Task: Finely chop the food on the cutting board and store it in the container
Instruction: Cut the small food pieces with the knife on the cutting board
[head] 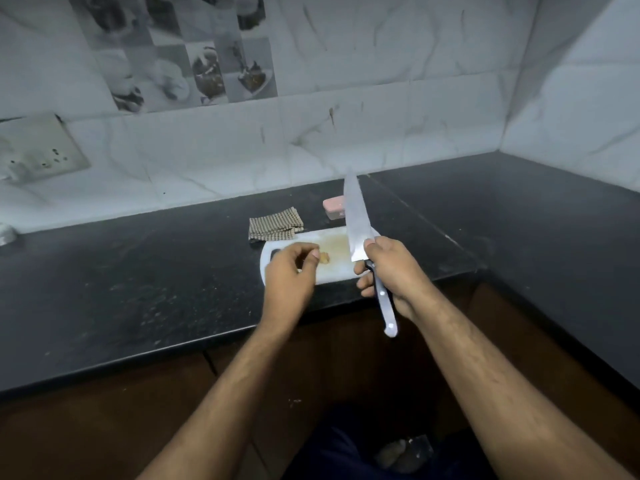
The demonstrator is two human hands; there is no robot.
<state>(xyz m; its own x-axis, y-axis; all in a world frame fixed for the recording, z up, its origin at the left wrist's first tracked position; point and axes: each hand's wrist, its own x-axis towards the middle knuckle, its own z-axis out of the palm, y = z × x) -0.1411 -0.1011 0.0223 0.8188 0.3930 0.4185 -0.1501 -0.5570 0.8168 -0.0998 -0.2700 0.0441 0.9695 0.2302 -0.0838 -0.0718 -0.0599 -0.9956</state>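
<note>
A white cutting board (337, 271) lies on the black counter near its front edge. A small pale piece of food (324, 258) sits on it beside a yellowish stain. My left hand (291, 275) hovers over the board's left part with fingers loosely curled, its fingertips right beside the food; I cannot tell whether it touches it. My right hand (391, 271) grips a large knife (356, 226) at the top of its handle. The blade points up and away above the board's right end. A small container with a pink lid (333, 208) stands behind the board.
A folded checked cloth (275, 225) lies at the board's back left corner. The black counter (138, 271) runs left and turns along the right wall. A socket plate (38, 150) is on the tiled wall at left.
</note>
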